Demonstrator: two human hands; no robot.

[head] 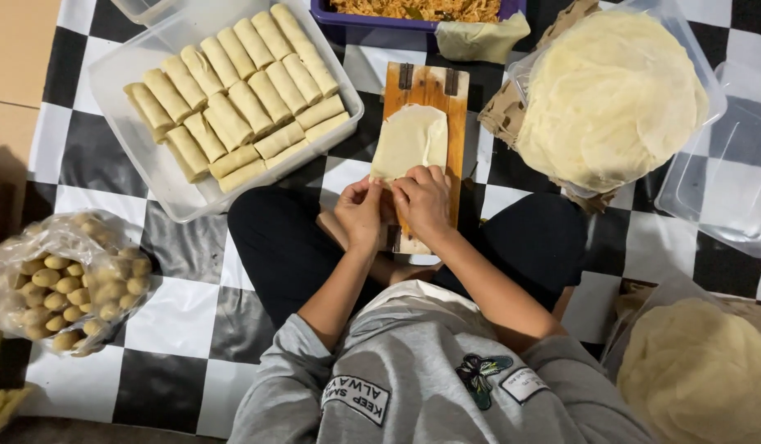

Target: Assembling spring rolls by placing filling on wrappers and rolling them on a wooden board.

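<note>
Pale cream dough forms the wrapper (411,140), a thin, smooth, matte sheet lying flat on a wooden board (456,123). Its far edge is rounded; its near edge is gathered under both hands. The board rests on the checkered mat (179,316), directly in front of the person's crossed legs.

Left hand (360,214): fingers curled together, pinching the near edge of the wrapper. Right hand (423,204): fingers bent and pressed onto the same edge, just beside the left hand. Whether filling lies under the fingers cannot be told.

Counts:
- Wrapper on the board: one.
- Board: one, with two dark metal fittings at its far end.
- Clear tray (162,177) of finished rolls (241,99): one; the rolls lie in two slanted rows, more than twenty in all, exact number uncertain.
- Stacks of round wrappers: two, one in a clear container (611,94) at upper right, one (701,374) at lower right.
- Plastic bag of small oval pieces (68,284): one, at left.
- Purple tub of shredded filling (413,10): one, beyond the board.
</note>
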